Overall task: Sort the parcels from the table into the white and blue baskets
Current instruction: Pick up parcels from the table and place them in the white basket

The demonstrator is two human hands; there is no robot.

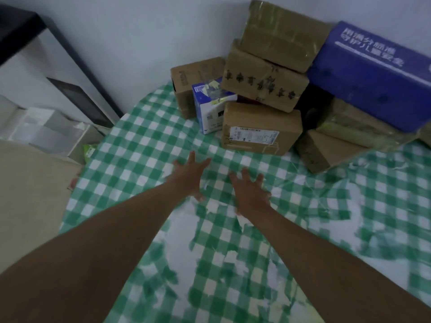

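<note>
Two bare arms reach out over a table (130, 145) covered with a green and white checked cloth. The left hand (190, 174) has its fingers spread wide and holds nothing. The right hand (250, 191) is just beside it, fingers also spread, and it holds nothing too. Both hands are above the cloth, a little way in front of the parcels. The parcels sit in a pile at the far end of the table, against the pale wall. The closest one is a brown box with a white label (261, 131), flat on the cloth. Just left of it stands a small blue and white box (211, 108), and behind that is a brown box standing up (193, 78). Two more brown taped boxes (265, 75) are stacked on top, tilted. A big blue box with white writing (377, 73) leans on other brown parcels to the right. A white cabinet with a dark top (35, 66) stands off to the left
</note>
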